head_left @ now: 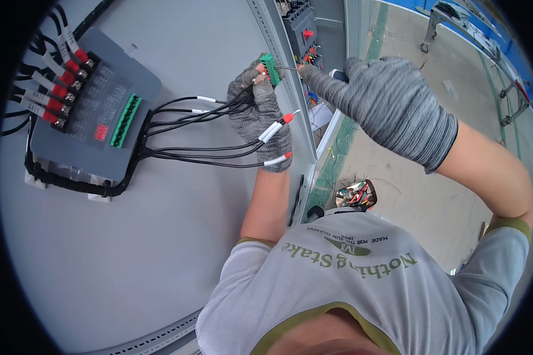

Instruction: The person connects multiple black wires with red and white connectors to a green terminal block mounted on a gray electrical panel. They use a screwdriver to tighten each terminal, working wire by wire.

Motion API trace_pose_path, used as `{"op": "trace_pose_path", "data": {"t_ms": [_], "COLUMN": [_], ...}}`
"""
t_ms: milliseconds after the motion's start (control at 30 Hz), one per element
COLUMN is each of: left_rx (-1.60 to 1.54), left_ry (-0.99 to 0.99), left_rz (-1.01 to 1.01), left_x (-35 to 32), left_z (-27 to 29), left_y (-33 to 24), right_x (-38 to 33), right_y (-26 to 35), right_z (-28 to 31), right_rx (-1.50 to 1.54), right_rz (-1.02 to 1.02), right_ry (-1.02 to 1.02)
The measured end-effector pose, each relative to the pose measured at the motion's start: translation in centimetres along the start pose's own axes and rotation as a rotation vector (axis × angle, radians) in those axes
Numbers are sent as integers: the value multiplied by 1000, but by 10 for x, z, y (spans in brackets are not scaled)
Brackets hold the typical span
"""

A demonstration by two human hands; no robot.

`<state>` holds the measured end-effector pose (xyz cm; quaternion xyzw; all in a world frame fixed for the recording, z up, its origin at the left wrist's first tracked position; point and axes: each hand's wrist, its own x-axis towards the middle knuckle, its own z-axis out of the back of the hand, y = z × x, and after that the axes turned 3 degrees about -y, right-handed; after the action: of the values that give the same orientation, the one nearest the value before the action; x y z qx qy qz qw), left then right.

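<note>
My left hand [250,118], in a grey striped glove with bare fingertips, is closed on a green terminal plug [270,70]. Several black wires [219,110] run from the plug and past the hand. Across from it, my gloved right hand [397,109] grips a screwdriver [288,68]; its thin metal shaft points left, with the tip at the plug's face. Most of the screwdriver's handle is hidden by the fingers. Beside my left wrist hang loose wires with white sleeves [270,132] and red ends, not held by either hand.
A grey module [145,83] with a green socket strip [126,121] and red-capped cables [59,90] is on the panel at left. The cabinet's perforated frame [290,89] stands close by my left hand. Beyond it are a breaker [302,38], a tool pouch [356,194] and a wheeled cart [468,29].
</note>
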<state>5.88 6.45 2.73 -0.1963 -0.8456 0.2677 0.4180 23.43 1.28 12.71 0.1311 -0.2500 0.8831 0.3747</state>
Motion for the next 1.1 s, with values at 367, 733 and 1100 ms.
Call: {"op": "trace_pose_path", "data": {"t_ms": [367,733,1100], "left_rx": [-40,-89,221], "left_ry": [48,91,-94], "left_rz": [-78,63,208], "left_x": [-2,-29,-71], "left_z": [7,-10,7], "left_y": [1,-26,-67], "right_x": [2,-10,18], "right_y": [-16,-4,28], "right_z": [-23,-88,-93], "right_rx": [1753,1827,2250], "right_rz": [-449,-508,-400], "right_ry": [311,-345,-97]}}
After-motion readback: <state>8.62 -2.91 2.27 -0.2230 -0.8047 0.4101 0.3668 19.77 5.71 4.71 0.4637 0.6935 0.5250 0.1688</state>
